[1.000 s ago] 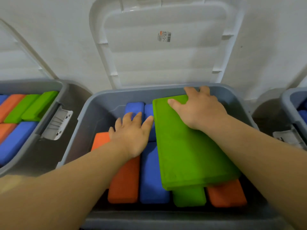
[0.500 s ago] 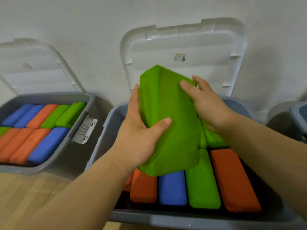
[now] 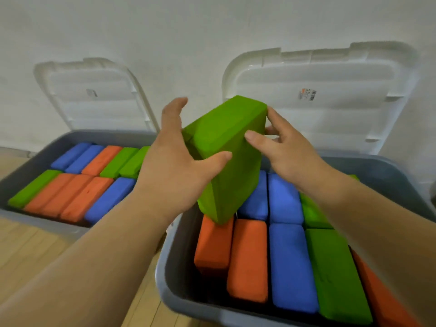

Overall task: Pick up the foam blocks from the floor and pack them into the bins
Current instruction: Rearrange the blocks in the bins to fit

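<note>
A green foam block [image 3: 226, 159] stands tilted on end over the left side of the near grey bin [image 3: 172, 277]. My left hand [image 3: 179, 166] grips its left side, thumb across the front face. My right hand [image 3: 283, 147] holds its upper right edge with thumb and fingers. The block's lower corner touches an orange block [image 3: 212, 246] in the bin. Inside the bin lie orange, blue [image 3: 290, 265] and green [image 3: 335, 272] blocks packed side by side.
A second grey bin [image 3: 21, 168] at the left holds two rows of blue, orange and green blocks. Both bins' white lids [image 3: 330, 95] lean open against the white wall. Wooden floor [image 3: 35, 251] shows at the lower left.
The green block has been raised from lying flat in the bin to standing on end, and shifted left. My left hand moved from the packed blocks onto it. The view swung left.
</note>
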A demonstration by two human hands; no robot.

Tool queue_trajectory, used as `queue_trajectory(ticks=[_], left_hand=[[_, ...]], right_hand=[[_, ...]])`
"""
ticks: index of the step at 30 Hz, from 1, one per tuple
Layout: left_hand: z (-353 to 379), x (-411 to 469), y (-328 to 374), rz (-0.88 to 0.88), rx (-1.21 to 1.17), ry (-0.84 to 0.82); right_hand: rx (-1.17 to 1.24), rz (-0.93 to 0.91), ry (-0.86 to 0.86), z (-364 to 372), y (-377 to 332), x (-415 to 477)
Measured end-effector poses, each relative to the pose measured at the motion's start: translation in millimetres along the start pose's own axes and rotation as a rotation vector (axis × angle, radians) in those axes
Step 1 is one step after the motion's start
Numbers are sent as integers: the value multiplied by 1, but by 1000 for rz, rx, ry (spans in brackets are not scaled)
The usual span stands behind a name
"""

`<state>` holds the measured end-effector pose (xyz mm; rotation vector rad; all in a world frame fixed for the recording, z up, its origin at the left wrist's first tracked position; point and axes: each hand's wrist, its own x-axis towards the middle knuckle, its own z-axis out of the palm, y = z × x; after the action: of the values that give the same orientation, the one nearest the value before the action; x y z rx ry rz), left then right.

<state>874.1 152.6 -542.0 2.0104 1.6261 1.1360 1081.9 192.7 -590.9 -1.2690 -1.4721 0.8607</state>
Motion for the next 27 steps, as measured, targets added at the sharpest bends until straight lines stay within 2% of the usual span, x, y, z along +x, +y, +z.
queue_trajectory(ticks=[1,3,5,7,10,14,16,21,24,27], left_hand=[[-2,0,-5,4,34,-30],[-3,1,-10,28,82,-20],[0,3,-12,24,103,37],[4,3,-11,-6,101,105],[12,2,-16,-63,92,103],[20,-1,-16,-117,141,12],[21,-1,-12,-128,171,-10],[22,-3,-3,-143,224,-31],[21,-5,-4,-146,240,-36],[18,-7,-7,-152,247,-43]], right_hand=[[-51,29,29,3,0,2],[4,60,63,10,2,6],[62,81,76,17,5,9],[4,87,84,20,11,11],[-382,83,9,13,25,5],[-996,261,-386,11,85,-30],[-1132,313,-468,15,111,-45],[-1072,237,-379,26,102,-43],[-992,88,-489,45,97,-52],[-997,92,-575,56,101,-62]])
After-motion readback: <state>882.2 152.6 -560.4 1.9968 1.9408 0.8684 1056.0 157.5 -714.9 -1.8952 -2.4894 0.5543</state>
